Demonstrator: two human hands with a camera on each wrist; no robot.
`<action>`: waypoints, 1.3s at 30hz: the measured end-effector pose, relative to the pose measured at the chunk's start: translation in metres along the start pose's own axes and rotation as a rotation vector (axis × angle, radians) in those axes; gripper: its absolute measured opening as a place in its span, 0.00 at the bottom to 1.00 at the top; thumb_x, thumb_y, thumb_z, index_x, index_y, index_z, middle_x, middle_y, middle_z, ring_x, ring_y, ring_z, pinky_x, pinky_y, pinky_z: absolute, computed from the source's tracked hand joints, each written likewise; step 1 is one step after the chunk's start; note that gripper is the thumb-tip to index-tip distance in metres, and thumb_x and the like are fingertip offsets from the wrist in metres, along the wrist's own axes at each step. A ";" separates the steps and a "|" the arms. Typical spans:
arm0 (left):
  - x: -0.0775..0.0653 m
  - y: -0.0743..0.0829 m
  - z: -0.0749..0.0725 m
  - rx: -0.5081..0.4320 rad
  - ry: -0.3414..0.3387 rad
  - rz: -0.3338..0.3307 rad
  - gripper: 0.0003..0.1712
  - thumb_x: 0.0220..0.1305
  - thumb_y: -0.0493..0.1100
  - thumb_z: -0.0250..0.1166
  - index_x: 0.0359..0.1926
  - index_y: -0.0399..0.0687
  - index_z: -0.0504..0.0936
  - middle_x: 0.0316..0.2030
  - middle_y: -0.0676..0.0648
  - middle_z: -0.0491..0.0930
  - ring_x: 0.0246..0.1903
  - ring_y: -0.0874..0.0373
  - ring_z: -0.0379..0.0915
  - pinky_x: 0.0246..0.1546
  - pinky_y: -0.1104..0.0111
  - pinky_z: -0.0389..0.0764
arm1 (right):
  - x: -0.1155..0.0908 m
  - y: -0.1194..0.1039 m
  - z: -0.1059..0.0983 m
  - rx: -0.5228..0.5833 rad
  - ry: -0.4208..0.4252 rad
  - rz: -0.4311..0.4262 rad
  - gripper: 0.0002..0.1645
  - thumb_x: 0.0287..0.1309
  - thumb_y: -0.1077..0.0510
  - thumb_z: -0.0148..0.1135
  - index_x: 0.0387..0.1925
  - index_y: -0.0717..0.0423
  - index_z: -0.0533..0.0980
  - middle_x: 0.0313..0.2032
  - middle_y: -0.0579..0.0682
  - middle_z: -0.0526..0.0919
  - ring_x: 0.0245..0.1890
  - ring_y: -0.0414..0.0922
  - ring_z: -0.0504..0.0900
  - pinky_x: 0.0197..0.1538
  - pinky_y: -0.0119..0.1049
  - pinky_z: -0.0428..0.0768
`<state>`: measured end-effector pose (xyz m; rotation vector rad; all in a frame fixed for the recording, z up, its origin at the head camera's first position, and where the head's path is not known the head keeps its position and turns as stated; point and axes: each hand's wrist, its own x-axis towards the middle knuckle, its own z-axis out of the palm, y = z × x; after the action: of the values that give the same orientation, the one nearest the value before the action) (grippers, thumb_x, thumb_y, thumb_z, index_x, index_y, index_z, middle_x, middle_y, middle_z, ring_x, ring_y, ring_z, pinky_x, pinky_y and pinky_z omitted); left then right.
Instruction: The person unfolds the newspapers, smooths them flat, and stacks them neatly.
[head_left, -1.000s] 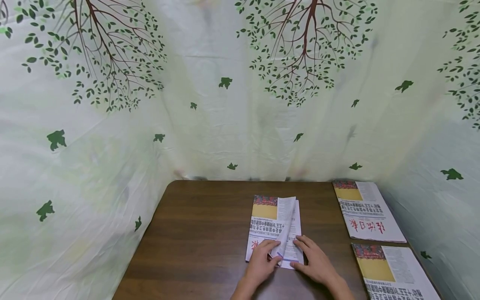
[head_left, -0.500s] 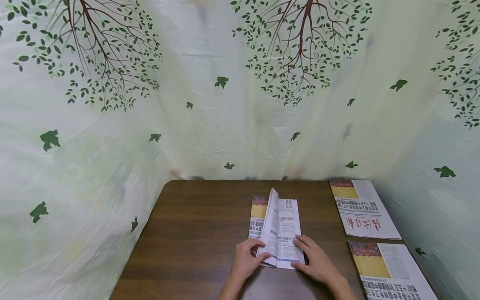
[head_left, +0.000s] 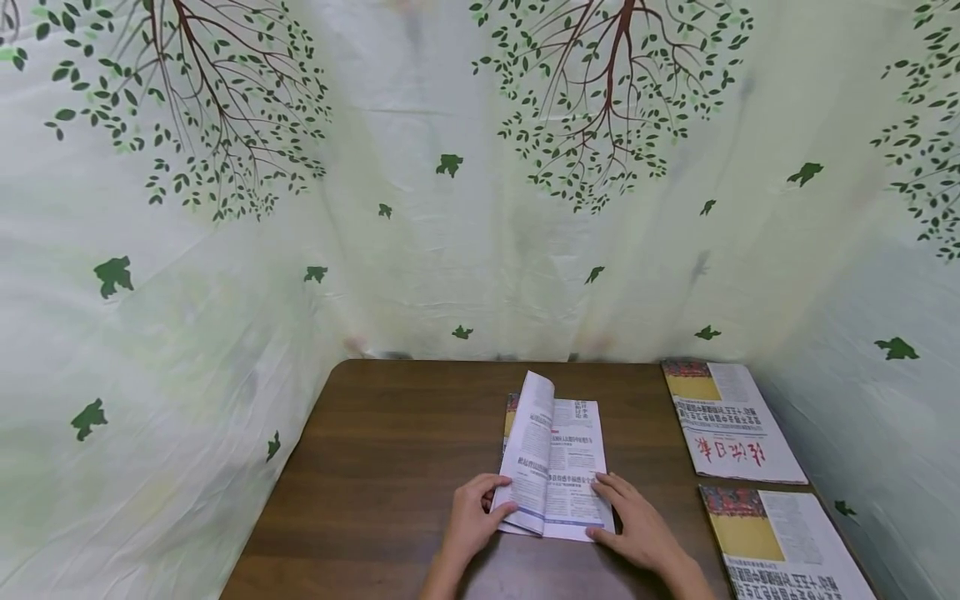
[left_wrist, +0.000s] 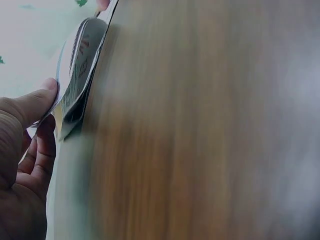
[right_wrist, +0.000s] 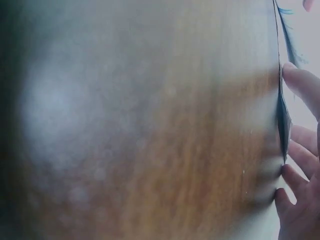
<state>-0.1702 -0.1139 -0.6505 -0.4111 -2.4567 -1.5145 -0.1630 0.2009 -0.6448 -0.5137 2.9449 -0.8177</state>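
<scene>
A folded newspaper (head_left: 577, 467) lies on the brown table, its front leaf swung up and over to the left so that the printed inside shows. My left hand (head_left: 471, 518) pinches the free edge of that leaf between thumb and fingers. The left wrist view shows the grip closely: the thumb lies on the curved paper (left_wrist: 82, 65), with curled fingers behind it. On the opposite side, my right hand (head_left: 637, 521) rests at the newspaper's right edge. Its thumb touches the paper near the lower corner, and its fingers lie loosely extended along the side.
Two more folded newspapers lie along the table's right side, one at the back (head_left: 738, 425) and one in front (head_left: 783, 542). Bare wooden table (head_left: 375, 483) stretches to the left. A curtain printed with trees and leaves (head_left: 420, 275) hangs behind and at both sides.
My left hand has moved left with the pinched leaf, turning it over from the right part of the newspaper and uncovering the inside page. The right hand has stayed nearly in place.
</scene>
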 end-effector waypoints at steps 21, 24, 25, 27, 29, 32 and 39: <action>-0.009 -0.020 -0.032 0.049 0.095 -0.002 0.20 0.45 0.42 0.85 0.42 0.48 0.90 0.35 0.49 0.86 0.26 0.58 0.78 0.26 0.75 0.79 | -0.011 0.007 0.001 -0.044 0.046 -0.032 0.51 0.53 0.28 0.71 0.68 0.55 0.75 0.70 0.52 0.75 0.72 0.58 0.70 0.67 0.60 0.73; -0.011 -0.023 -0.038 0.049 0.113 -0.022 0.20 0.45 0.42 0.85 0.42 0.49 0.90 0.34 0.48 0.86 0.26 0.55 0.79 0.25 0.75 0.79 | -0.013 0.007 -0.001 -0.043 0.058 -0.043 0.51 0.53 0.28 0.71 0.68 0.56 0.75 0.70 0.53 0.75 0.72 0.59 0.70 0.66 0.61 0.74; -0.011 -0.024 -0.039 0.046 0.118 -0.031 0.20 0.44 0.42 0.85 0.41 0.49 0.90 0.33 0.48 0.86 0.26 0.54 0.79 0.25 0.75 0.79 | -0.013 0.007 -0.002 -0.040 0.061 -0.045 0.50 0.53 0.29 0.71 0.68 0.56 0.75 0.70 0.53 0.75 0.72 0.59 0.70 0.66 0.61 0.73; -0.011 -0.025 -0.042 0.038 0.127 -0.044 0.20 0.44 0.42 0.85 0.41 0.49 0.90 0.33 0.47 0.85 0.25 0.54 0.78 0.25 0.75 0.79 | -0.013 0.009 -0.003 -0.042 0.068 -0.048 0.50 0.53 0.29 0.72 0.68 0.56 0.75 0.70 0.53 0.75 0.72 0.60 0.70 0.66 0.61 0.73; -0.011 -0.025 -0.044 0.026 0.132 -0.062 0.21 0.43 0.41 0.85 0.41 0.49 0.90 0.32 0.47 0.84 0.25 0.55 0.78 0.25 0.76 0.78 | -0.014 0.011 -0.004 -0.041 0.071 -0.048 0.50 0.52 0.29 0.72 0.68 0.56 0.75 0.70 0.53 0.75 0.72 0.60 0.69 0.66 0.61 0.73; -0.011 -0.026 -0.048 0.015 0.130 -0.085 0.22 0.43 0.42 0.85 0.42 0.49 0.90 0.32 0.48 0.84 0.25 0.57 0.78 0.25 0.77 0.78 | -0.013 0.014 -0.005 -0.040 0.063 -0.042 0.51 0.52 0.29 0.72 0.68 0.56 0.75 0.70 0.53 0.75 0.73 0.60 0.69 0.67 0.61 0.73; -0.013 -0.032 -0.059 0.048 0.128 -0.140 0.29 0.42 0.41 0.86 0.49 0.50 0.89 0.30 0.49 0.81 0.25 0.64 0.75 0.25 0.77 0.76 | -0.013 0.018 -0.004 -0.034 0.021 -0.013 0.52 0.52 0.27 0.71 0.69 0.55 0.74 0.71 0.51 0.73 0.73 0.57 0.69 0.67 0.59 0.73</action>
<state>-0.1661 -0.1819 -0.6553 -0.1310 -2.4597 -1.4807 -0.1566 0.2217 -0.6516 -0.5296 2.9827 -0.7811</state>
